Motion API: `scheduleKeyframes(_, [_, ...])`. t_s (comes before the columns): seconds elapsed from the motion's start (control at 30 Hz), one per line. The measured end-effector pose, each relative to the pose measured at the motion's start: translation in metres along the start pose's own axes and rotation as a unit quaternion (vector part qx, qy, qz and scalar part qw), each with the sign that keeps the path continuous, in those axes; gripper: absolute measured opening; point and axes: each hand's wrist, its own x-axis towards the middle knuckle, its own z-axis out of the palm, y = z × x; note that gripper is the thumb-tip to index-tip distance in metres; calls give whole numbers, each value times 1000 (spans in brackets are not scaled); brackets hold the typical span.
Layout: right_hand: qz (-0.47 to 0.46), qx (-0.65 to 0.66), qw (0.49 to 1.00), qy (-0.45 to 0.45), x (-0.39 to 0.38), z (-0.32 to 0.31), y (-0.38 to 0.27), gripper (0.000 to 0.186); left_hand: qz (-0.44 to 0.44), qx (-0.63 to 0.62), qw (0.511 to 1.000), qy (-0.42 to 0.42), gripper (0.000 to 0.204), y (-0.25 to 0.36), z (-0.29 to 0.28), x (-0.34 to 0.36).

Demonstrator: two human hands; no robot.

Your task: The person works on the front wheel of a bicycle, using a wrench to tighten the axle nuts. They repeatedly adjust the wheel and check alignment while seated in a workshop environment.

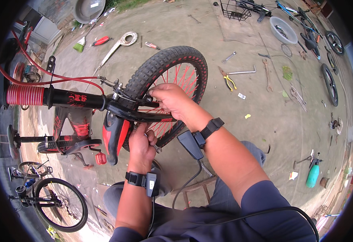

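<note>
A child-sized bicycle's front wheel [166, 56], with a knobby black tyre and red spokes, stands in front of me in its black fork [144, 116]. My right hand [174, 101] is closed, its thumb and fingertips pinching the rim brake [149, 98] beside the tyre. Below the fork, my left hand [141, 146] is curled shut near the black and red mudguard [116, 139]. A small metal end, apparently of a wrench [158, 149], pokes out of that hand; most of it is hidden. Red brake cables [63, 76] run over the red and black head tube [55, 97].
Pliers [227, 80], an L-shaped wrench [243, 72], spanners [268, 74], a screwdriver [152, 45] and a large ring wrench [120, 46] lie on the concrete. A grey basin [284, 30] stands far right, a green spray bottle [313, 175] near right. Another bicycle [59, 203] is at lower left.
</note>
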Motion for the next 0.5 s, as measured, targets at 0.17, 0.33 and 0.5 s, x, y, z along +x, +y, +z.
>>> scheduleKeyframes(0.17, [3,17,1000,-2,-2,0,1,15,-17,52,998,25,16,-8,-11,-27])
scheduleKeyframes(0.33, [2,31,1000,-1,-4,2,1,15,45,19,999,-7,11,-5,-1,-30])
scheduleKeyframes(0.5, [9,42,999,2,-4,5,4,15,101,-3,995,-16,5,8,11,-20])
